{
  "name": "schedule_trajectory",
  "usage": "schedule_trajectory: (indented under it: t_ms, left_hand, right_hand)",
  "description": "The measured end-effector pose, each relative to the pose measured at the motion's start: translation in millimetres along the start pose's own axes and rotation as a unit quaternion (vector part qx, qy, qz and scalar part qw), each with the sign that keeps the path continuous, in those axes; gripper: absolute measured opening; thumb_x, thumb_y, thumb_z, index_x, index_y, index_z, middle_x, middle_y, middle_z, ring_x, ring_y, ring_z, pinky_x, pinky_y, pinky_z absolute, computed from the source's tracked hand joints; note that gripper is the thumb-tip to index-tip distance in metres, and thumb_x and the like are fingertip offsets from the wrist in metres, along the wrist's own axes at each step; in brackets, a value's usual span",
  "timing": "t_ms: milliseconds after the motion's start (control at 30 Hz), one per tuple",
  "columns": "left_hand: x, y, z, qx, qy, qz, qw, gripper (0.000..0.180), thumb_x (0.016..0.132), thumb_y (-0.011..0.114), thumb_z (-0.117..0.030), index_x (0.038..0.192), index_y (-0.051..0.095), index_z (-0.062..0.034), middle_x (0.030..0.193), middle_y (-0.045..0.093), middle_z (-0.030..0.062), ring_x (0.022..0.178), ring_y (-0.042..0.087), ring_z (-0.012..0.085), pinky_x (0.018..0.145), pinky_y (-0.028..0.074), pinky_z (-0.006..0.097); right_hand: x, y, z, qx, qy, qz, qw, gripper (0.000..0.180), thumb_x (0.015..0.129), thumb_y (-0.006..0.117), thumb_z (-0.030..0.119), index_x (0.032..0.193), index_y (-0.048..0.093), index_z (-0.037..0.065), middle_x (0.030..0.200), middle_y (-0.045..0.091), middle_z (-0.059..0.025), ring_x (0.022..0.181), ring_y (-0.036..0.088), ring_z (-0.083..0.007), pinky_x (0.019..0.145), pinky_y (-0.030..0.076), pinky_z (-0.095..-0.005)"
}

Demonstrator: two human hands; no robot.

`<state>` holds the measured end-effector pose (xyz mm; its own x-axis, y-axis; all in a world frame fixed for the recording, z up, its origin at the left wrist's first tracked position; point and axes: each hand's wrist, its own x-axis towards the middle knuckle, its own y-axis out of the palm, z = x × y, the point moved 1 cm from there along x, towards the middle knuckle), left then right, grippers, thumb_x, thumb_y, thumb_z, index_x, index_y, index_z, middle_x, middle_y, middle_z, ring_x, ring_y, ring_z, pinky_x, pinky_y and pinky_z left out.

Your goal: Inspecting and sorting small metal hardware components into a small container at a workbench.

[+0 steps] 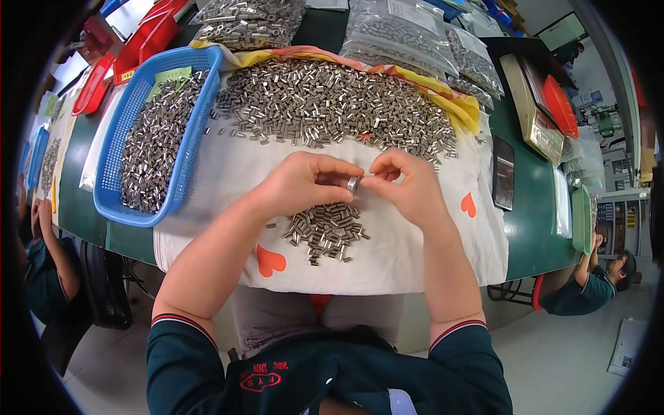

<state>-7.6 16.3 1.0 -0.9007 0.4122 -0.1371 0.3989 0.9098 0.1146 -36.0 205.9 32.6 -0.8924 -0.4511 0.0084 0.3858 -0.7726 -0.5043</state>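
Observation:
My left hand (pixel 304 183) and my right hand (pixel 408 185) meet over a white cloth (pixel 228 169) with orange hearts. Between their fingertips they pinch one small metal sleeve (pixel 353 183). Directly below the hands lies a small pile of the same metal sleeves (pixel 325 232). A much larger heap of metal sleeves (pixel 325 104) spreads across the far part of the cloth. At the left a blue plastic basket (pixel 181 162) holds many more of them.
Clear bags of metal parts (pixel 401 31) lie at the back. A dark phone (pixel 503 173) rests right of the cloth, a weighing scale (pixel 532 104) and red trays (pixel 560 104) beyond it. Other seated people are at lower left (pixel 41 263) and lower right (pixel 588 287).

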Motion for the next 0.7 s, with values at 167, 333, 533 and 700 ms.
schedule_trajectory:
  t_ms: [167,333,533,700]
  left_hand:
    - [-5,3,-8,0.108,-0.025,0.071,0.991,0.034,0.072,0.068,-0.003,0.105,0.062,-0.0062,0.082,0.061,-0.0019,0.075,0.054,0.0041,0.068,0.045,0.020]
    - [-1,2,-8,0.055,-0.012,0.042,0.998,0.033,0.073,0.065,0.000,0.105,0.060,-0.0031,0.085,0.060,-0.0013,0.076,0.053,0.0040,0.070,0.045,0.019]
    - [4,0,-3,0.017,-0.020,0.015,1.000,0.034,0.076,0.061,0.004,0.109,0.056,0.0004,0.089,0.059,0.0006,0.079,0.054,0.0044,0.071,0.046,0.019]
    - [4,-3,0,-0.038,-0.003,-0.004,0.999,0.036,0.077,0.061,0.003,0.112,0.053,0.0019,0.088,0.058,0.0009,0.078,0.054,0.0047,0.071,0.047,0.019]
  right_hand:
    - [10,-22,-23,-0.090,0.032,-0.120,0.988,0.007,0.072,0.063,0.006,0.079,0.061,0.003,0.071,0.058,-0.0018,0.063,0.052,-0.0104,0.061,0.043,-0.0240]
    - [12,-14,-25,-0.299,-0.068,-0.101,0.946,0.006,0.069,0.059,0.008,0.074,0.060,0.005,0.072,0.058,-0.0086,0.072,0.054,-0.0248,0.067,0.044,-0.0352]
    - [7,-2,-16,-0.332,-0.102,-0.089,0.934,0.003,0.068,0.060,0.007,0.069,0.059,0.005,0.070,0.057,-0.0082,0.073,0.053,-0.0257,0.069,0.043,-0.0356]
    - [-1,5,8,0.004,-0.027,-0.025,0.999,0.006,0.072,0.061,0.003,0.078,0.062,0.003,0.077,0.061,-0.0034,0.070,0.056,-0.0129,0.062,0.043,-0.0241]
